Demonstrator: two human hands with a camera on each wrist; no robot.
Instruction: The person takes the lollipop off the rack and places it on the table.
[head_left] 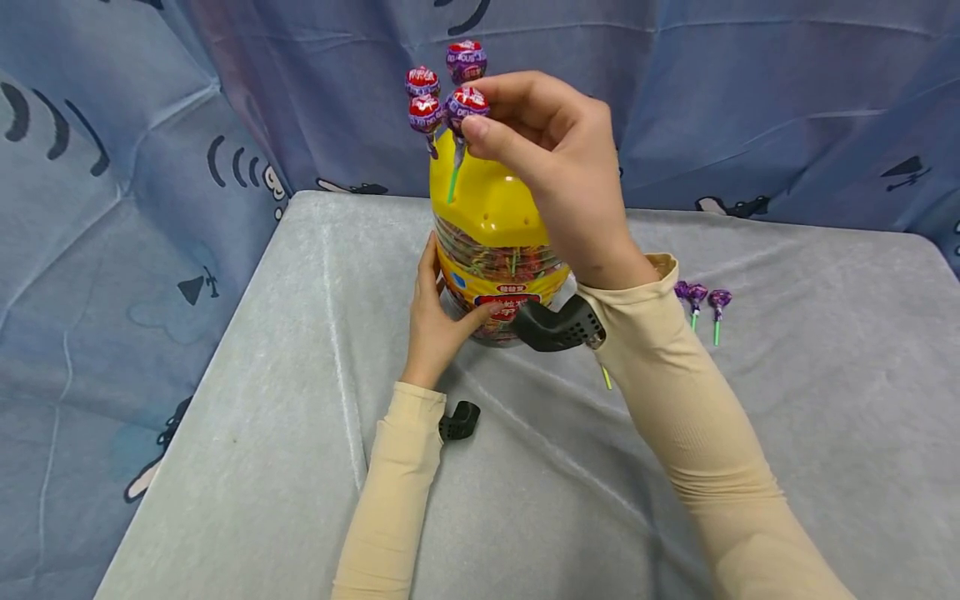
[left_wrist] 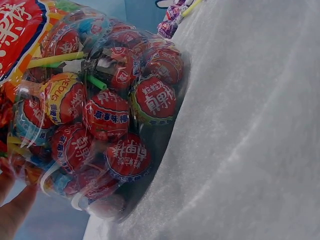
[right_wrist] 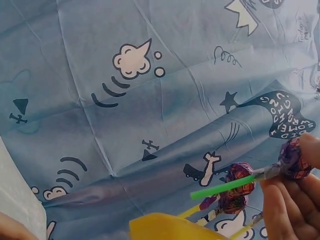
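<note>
Lollipop pinched just above the yellow lid

Head view: right hand (head_left: 555, 158) pinches a lollipop (head_left: 467, 104), stick pointing down toward the lid (head_left: 487, 200); left hand (head_left: 438, 321) grips the jar (head_left: 498, 275) below. Left wrist view: jar on the surface (left_wrist: 250, 150). Right wrist view: stick (right_wrist: 222, 186) slants toward lid (right_wrist: 165, 227).

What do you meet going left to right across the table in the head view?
Left hand on the candy jar → right hand holding a lollipop over the yellow lid → loose purple lollipops lying on the grey table.
</note>
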